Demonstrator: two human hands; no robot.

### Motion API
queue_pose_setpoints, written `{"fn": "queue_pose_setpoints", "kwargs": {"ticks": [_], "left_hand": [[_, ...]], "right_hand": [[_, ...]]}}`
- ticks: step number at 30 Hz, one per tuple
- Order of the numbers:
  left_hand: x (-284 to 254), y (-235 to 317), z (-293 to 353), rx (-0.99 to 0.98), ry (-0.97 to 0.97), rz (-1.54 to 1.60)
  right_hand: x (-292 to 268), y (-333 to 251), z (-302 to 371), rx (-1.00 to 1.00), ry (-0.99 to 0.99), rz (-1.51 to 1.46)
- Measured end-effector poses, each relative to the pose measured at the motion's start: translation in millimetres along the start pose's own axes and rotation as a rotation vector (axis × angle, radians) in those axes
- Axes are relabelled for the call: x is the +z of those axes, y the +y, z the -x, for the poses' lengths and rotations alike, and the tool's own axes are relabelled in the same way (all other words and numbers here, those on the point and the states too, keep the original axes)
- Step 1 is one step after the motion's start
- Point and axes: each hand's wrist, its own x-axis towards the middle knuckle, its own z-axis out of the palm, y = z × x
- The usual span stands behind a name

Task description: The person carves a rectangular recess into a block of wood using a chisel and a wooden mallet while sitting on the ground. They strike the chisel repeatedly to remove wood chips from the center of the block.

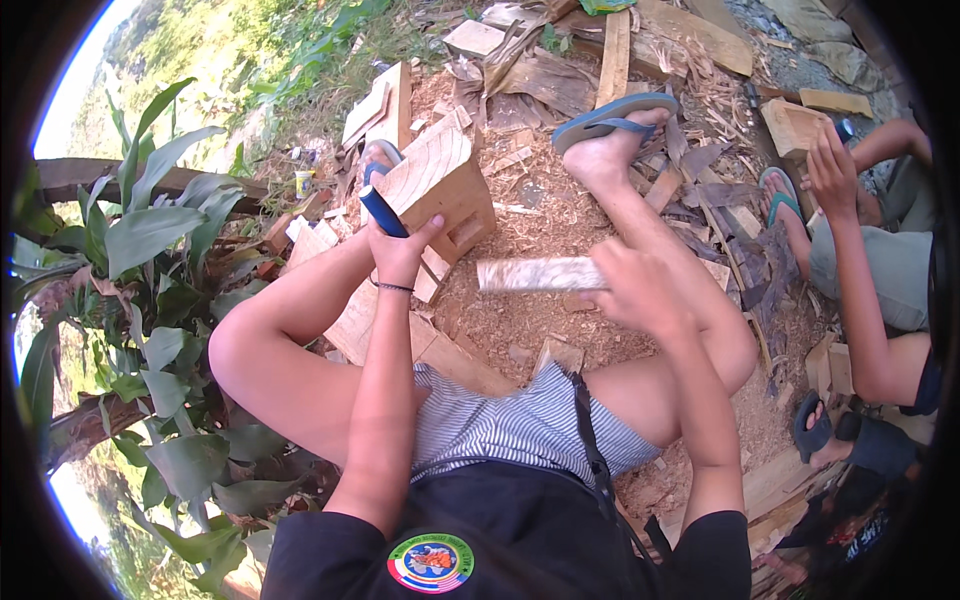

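My left hand [399, 250] is closed around the blue handle of a chisel [382, 212], with a thin metal shaft showing below the fist. Its thumb lies against a squared wooden block [430, 178] that stands between my legs. A rectangular notch is cut into the block's near face. Where the chisel's tip rests, I cannot tell. To the right, my right hand [640, 285] grips a pale, flat-sided wooden stick [540, 275], blurred by motion. The stick points left toward the chisel, apart from it.
Wood chips [520, 320] cover the ground between my legs. Offcuts and planks [615, 60] lie beyond my feet. At right another person sits close, one hand [830, 170] raised beside a wooden block [793, 127]. Leafy plants [160, 240] crowd the left side.
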Motion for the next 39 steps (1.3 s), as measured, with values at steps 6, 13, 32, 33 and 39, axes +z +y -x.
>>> {"fn": "queue_pose_setpoints", "kwargs": {"ticks": [6,13,32,33,39], "left_hand": [[-0.4,-3.9,-1.6,0.022,-0.005,0.036],[9.4,-5.8,9.1,0.058,-0.089,0.058],[47.0,23.1,15.8,-0.434,0.460,0.564],[43.3,12.7,21.3,-0.533,0.541,0.696],[56.0,-42.4,63.2,-0.787,0.764,1.018]], "right_hand": [[-92.1,-55.6,-35.2,-0.271,0.991,-1.061],[-38.9,-37.5,-82.4,0.034,0.476,-0.328],[126.1,31.1,-12.6,0.578,0.723,-1.013],[129.2,28.6,-14.5,0.588,0.690,-1.066],[93.4,-0.2,-21.7,0.634,0.478,-1.395]]}}
